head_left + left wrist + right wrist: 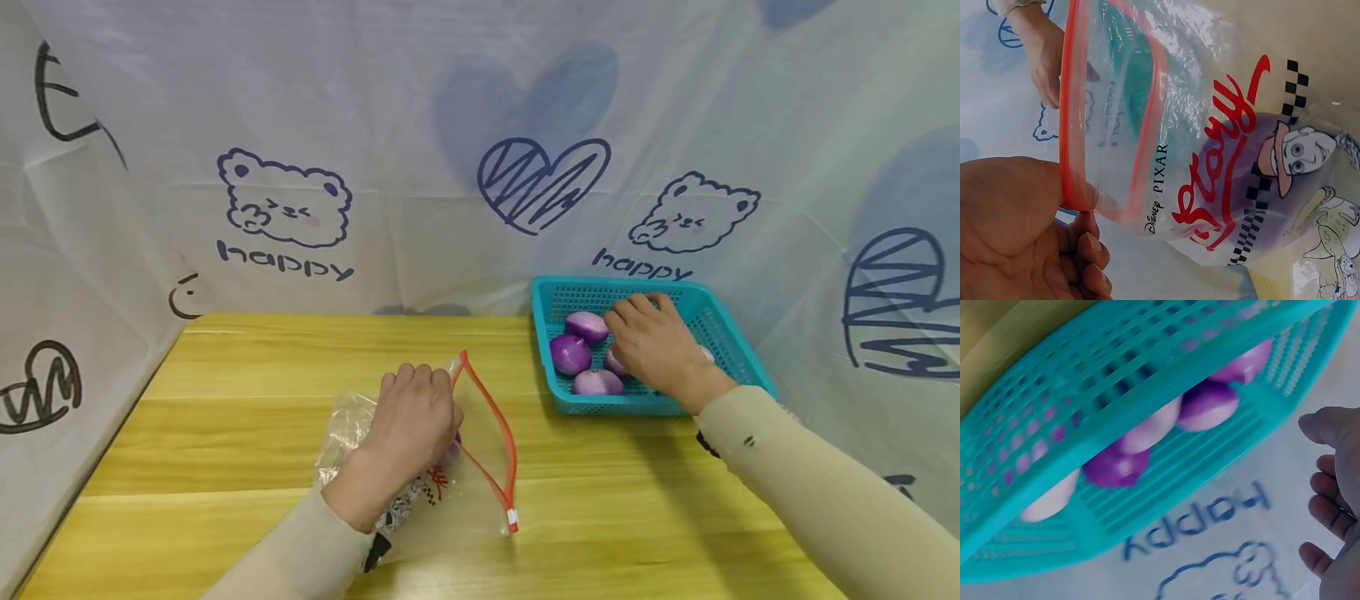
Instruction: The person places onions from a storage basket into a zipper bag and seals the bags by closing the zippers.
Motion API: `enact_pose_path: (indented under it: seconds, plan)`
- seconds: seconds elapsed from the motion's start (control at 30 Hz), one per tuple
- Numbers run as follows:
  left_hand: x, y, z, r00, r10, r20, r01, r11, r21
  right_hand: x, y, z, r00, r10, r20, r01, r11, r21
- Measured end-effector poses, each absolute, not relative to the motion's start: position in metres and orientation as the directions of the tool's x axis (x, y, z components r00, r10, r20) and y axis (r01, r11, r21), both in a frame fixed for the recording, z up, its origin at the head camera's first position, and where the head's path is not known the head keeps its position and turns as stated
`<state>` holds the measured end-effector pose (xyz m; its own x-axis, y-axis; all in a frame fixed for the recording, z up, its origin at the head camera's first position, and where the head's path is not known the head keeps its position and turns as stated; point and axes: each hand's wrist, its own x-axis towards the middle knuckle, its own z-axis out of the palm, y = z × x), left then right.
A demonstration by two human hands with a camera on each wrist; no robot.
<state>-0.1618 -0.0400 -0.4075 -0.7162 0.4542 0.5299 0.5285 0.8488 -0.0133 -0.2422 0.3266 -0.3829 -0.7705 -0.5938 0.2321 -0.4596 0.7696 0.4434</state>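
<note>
Onions [571,355] sit in the basket [622,405], right of the bag [468,500].

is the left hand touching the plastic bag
Touching: the left wrist view shows the left hand gripping the plastic bag at its red edge.

Red "Story" and black "Disney · PIXAR" mark the plastic bag [1210,140]; "happy" stands twice on the cloth [405,225] behind the tabletop's [240,408] far edge.

downward head view, nearer wrist views: basket [600,406] shared
</note>
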Motion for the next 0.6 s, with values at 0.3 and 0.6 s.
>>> enact_pose_path:
  seconds: [0.3,0.6]
  plan:
    - [-0.161,-0.039,-0.408,-0.701,0.454,0.550,0.537,0.843,-0.011,-0.256,0.366,-0.400,-0.841,-0.517,0.157,-0.408,0.798,0.444]
    - [-0.160,-0.038,-0.409,-0.693,0.466,0.549,0.540,0.841,-0.033,-0.265,0.377,-0.417,-0.858,-0.506,0.094,-0.422,0.797,0.432]
